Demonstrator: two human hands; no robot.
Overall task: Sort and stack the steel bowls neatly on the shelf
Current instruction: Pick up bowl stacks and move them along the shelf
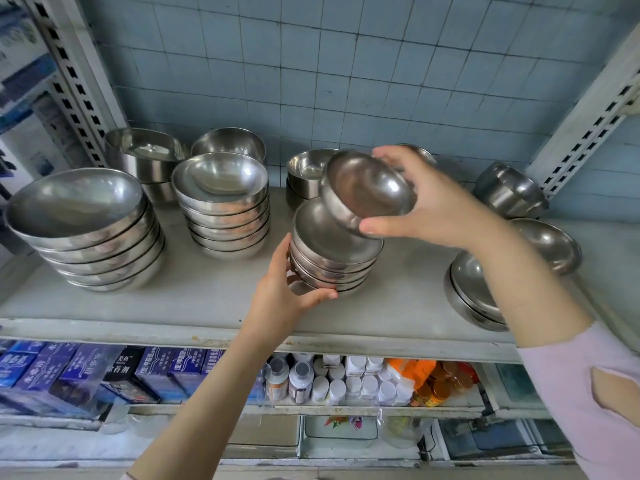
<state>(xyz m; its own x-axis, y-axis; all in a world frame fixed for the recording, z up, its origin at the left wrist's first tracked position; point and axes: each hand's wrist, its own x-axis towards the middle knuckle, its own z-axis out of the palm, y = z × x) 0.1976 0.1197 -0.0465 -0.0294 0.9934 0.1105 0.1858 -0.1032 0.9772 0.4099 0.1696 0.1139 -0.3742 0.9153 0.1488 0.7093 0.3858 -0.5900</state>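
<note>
- Right hand (429, 202): fingers pinched a small steel bowl (367, 192) by its rim, tilted, held just above the middle stack (332, 258).
- Left hand (287, 292): fingers wrapped round the middle stack's lower left side, thumb at its base.
- Shelf (207, 299): carried a large stack (86, 230) at left, another stack (221, 209) beside it, loose bowls (550, 244) at right.

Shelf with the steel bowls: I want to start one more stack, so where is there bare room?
The shelf is bare along its front edge, between the big left stack and the stack steadied by the left hand. Another bare patch lies between that stack and the right front bowls. The back row is crowded. The right hand holds a small bowl.
</note>
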